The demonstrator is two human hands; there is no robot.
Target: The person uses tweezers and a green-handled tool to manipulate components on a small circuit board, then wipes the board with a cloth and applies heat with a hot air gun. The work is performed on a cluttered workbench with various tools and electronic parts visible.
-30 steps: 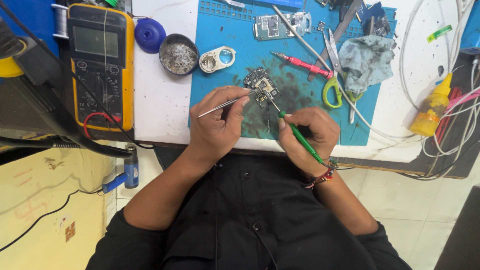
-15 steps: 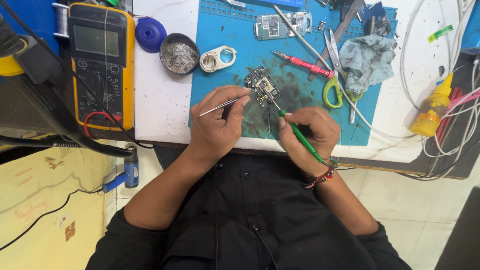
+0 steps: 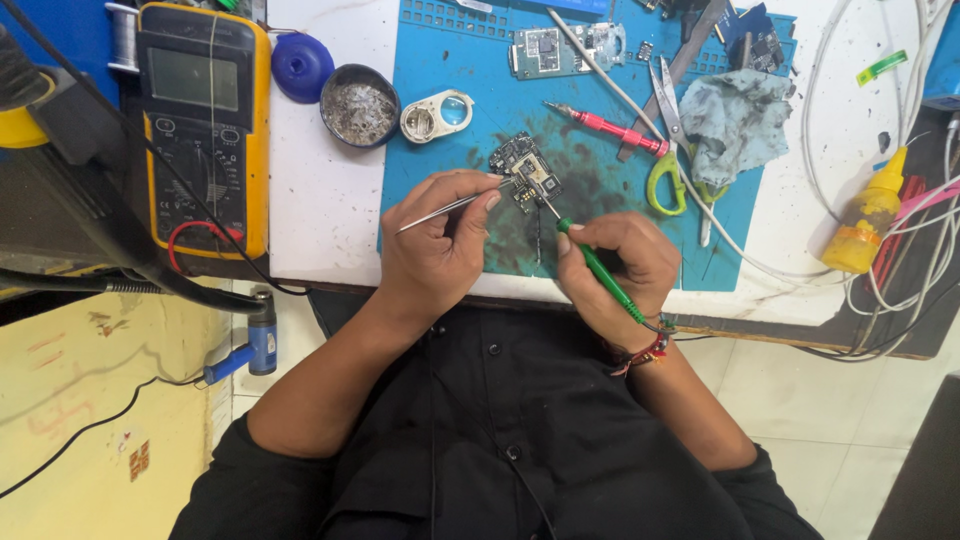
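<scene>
Left hand (image 3: pixel 440 250): fingers pressing together, pinching a pair of thin metal tweezers (image 3: pixel 450 207) whose tips are reaching right to the small dark circuit board (image 3: pixel 525 170); whether they are touching it I cannot tell. Right hand (image 3: pixel 618 265): fingers closing around a green-handled tool (image 3: pixel 598 268), gripping it like a pen, its thin metal tip pointing up-left and meeting the near right edge of the same board. The board is lying flat on the stained blue work mat (image 3: pixel 440 60), just beyond both hands, at the mat's middle. Items lying farther out on the mat: a red-handled screwdriver (image 3: pixel 610 127) to the right of the board, green-handled scissors (image 3: pixel 665 150) beside it, a crumpled grey-blue cloth (image 3: pixel 735 120) further right, a second larger circuit board (image 3: pixel 560 48) at the far edge. Left of the mat, on the white table (image 3: pixel 320 200): a white loupe (image 3: pixel 437 115), a round tin of grey metal scraps (image 3: pixel 360 107), a blue round lid (image 3: pixel 301 65), and a yellow multimeter (image 3: pixel 205 130) at far left. Sitting at the right side: a yellow squeeze bottle (image 3: pixel 868 220) among white cables.
</scene>
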